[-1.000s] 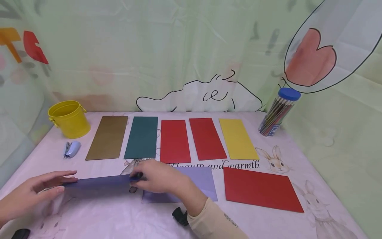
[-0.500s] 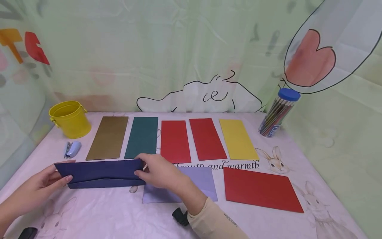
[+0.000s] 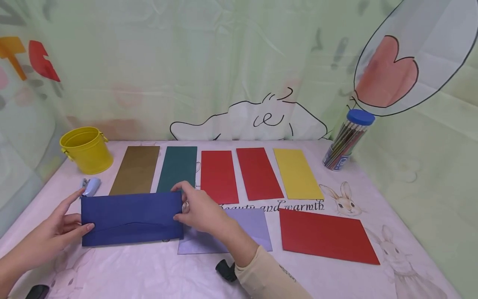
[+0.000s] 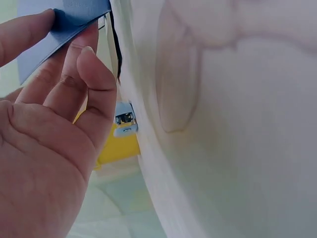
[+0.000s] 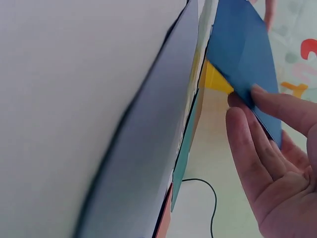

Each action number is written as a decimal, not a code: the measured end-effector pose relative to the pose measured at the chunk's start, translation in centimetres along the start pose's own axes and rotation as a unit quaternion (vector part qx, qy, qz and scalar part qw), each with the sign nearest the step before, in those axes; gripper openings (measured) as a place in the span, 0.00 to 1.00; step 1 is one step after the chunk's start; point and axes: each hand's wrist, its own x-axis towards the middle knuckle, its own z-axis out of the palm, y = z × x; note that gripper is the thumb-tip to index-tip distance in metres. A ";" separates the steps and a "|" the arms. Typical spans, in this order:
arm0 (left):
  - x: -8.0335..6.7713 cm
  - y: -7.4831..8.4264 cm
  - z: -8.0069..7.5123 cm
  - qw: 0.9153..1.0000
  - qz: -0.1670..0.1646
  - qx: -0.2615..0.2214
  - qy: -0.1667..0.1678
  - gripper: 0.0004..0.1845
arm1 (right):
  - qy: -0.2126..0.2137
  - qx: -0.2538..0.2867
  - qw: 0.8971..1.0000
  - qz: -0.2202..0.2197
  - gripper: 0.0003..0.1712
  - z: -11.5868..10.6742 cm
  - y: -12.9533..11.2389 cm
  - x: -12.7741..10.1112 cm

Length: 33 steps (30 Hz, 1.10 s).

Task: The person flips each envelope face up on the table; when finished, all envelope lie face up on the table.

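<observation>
Both hands are holding the dark blue envelope (image 3: pixel 130 218) upright on its long edge near the front of the table (image 3: pixel 336 278), its flap side facing the person. The left hand (image 3: pixel 56 232) is pinching the envelope's short end at 9 o'clock, thumb in front and fingers behind. The right hand (image 3: pixel 199 211) is pinching the opposite end at 3 o'clock. The lilac sheet (image 3: pixel 246 230) is lying flat just under the right wrist, at 4 o'clock from the envelope.
</observation>
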 end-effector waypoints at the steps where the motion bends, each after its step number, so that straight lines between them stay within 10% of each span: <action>1: 0.0 -0.1 0.0 1.000 0.004 -0.003 0.002 0.53 | -0.001 0.004 1.000 0.003 0.35 0.0 0.0 0.0; 10: -0.1 -0.2 0.4 0.999 -0.029 0.028 0.013 0.26 | -0.006 0.036 0.999 0.037 0.32 0.5 0.3 0.0; 22: -0.1 1.3 0.9 0.988 -0.100 0.111 -0.034 0.51 | -0.011 0.008 0.997 0.069 0.33 0.6 0.9 0.8; 33: 0.6 0.7 0.5 0.963 -0.121 0.225 -0.086 0.51 | -0.066 -0.195 0.975 0.080 0.33 1.9 -0.3 2.5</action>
